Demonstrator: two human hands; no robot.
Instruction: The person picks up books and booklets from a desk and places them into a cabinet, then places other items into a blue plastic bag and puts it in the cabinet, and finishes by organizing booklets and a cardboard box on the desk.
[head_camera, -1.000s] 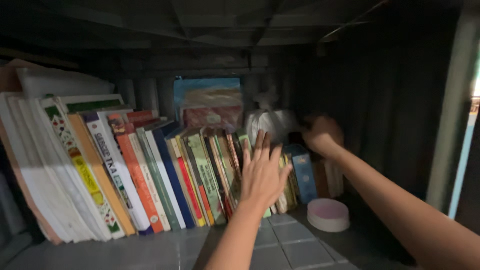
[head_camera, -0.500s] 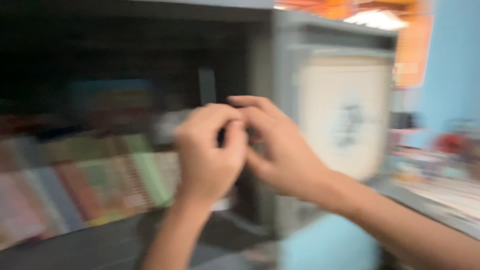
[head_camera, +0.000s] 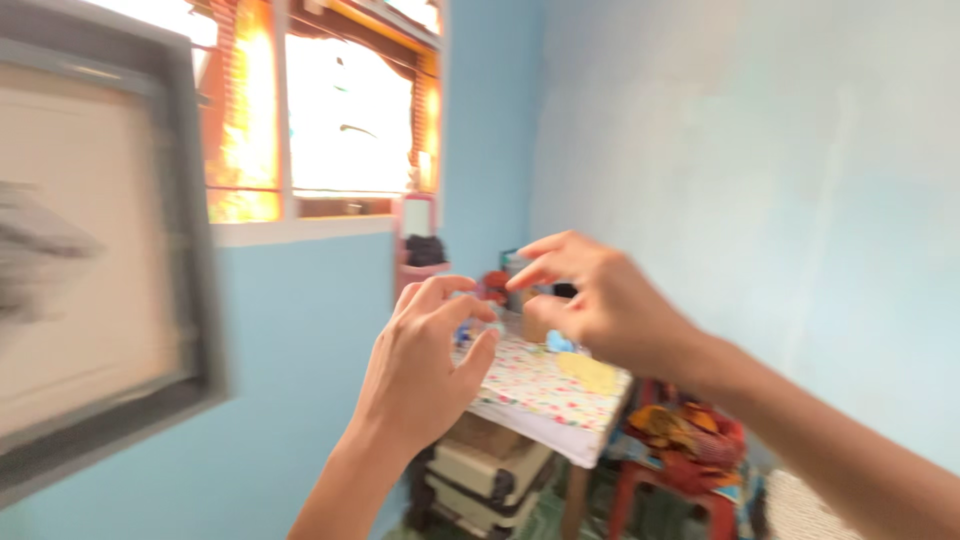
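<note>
- Head view, blurred: left hand (head_camera: 425, 365) and right hand (head_camera: 600, 300) raised close together, fingers curled, nothing visibly held.
- Below the hands: table (head_camera: 545, 395) with white floral cloth.

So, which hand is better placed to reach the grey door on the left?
Probably the left. The left hand is on the side of the grey door, with nothing between. The right hand is further right and would have to cross over the left one.
</note>
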